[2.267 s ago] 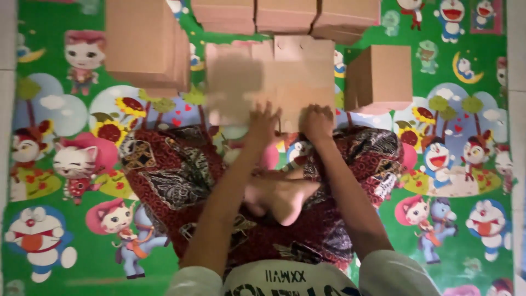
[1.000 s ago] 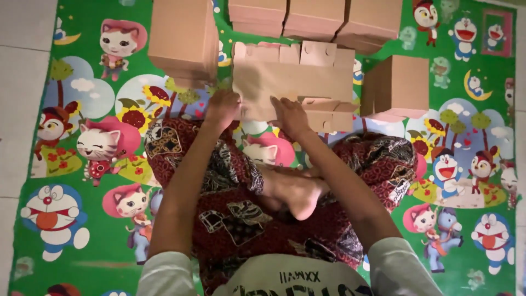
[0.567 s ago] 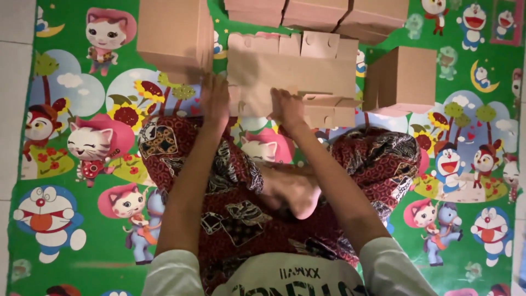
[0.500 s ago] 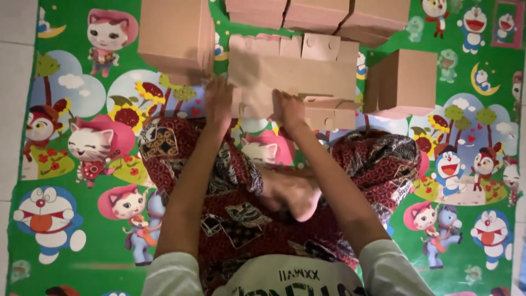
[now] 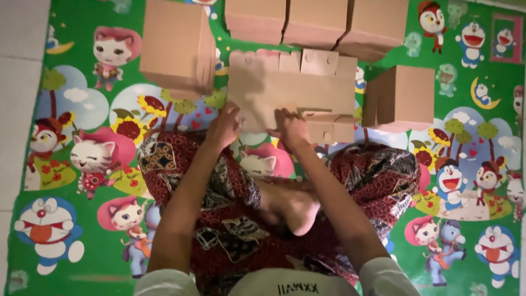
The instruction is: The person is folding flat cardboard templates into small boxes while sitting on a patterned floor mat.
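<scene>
A flat brown cardboard box blank (image 5: 290, 90) with several flaps along its far edge lies on the mat in front of my crossed legs. My left hand (image 5: 223, 125) grips its near left edge. My right hand (image 5: 290, 126) presses on its near edge, close to a folded lower flap (image 5: 329, 127). Both forearms reach forward over my patterned red skirt (image 5: 230, 219).
Folded cardboard boxes surround the blank: a tall one (image 5: 176, 46) at the left, a row of three (image 5: 315, 22) at the back, one (image 5: 402, 97) at the right. All rest on a green cartoon mat (image 5: 82, 164). Pale floor tiles (image 5: 16, 66) lie at the left.
The blank has been lifted and turned slightly toward me. My left hand shifted from its middle to the near left edge, and my right hand moved to the near edge.
</scene>
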